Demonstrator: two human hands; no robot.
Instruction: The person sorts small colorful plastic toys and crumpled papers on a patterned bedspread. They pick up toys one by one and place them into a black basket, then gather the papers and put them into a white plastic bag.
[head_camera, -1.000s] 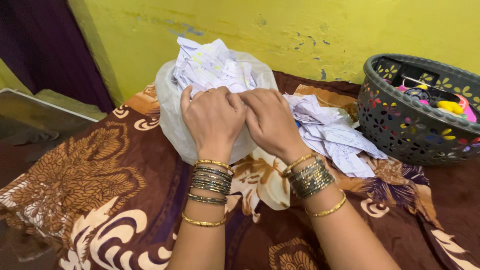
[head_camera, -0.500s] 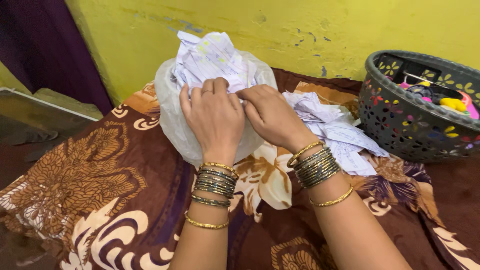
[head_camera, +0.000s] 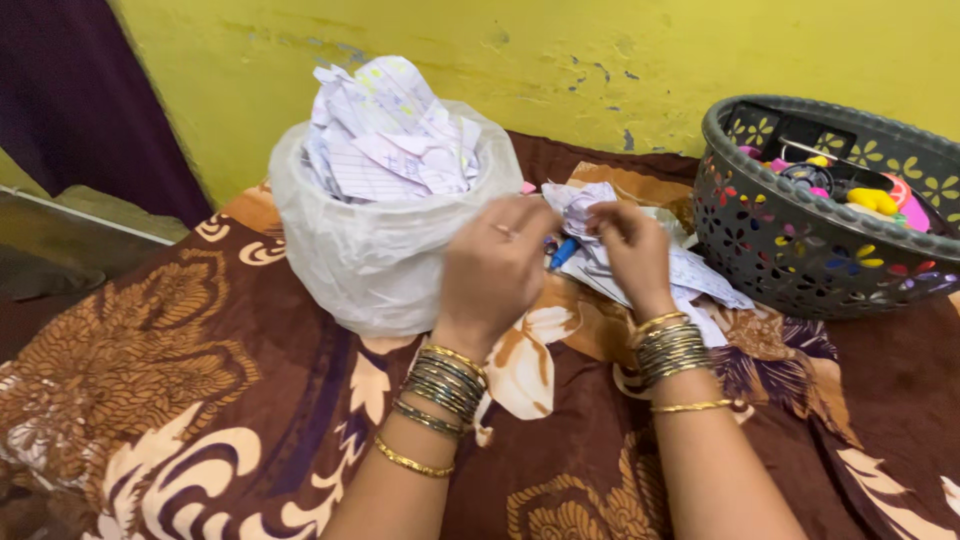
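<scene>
Loose crumpled papers (head_camera: 668, 268) lie on the brown floral blanket (head_camera: 200, 380), between the white bag (head_camera: 380, 250) stuffed with paper and the grey basket (head_camera: 800, 250). Right hand (head_camera: 632, 252): fingers curled, tips pinching the top of the pile. Left hand (head_camera: 495, 270): fingers bent, just beside the pile; grip cannot be told. Blue pen (head_camera: 563, 254) lies between the hands.
</scene>
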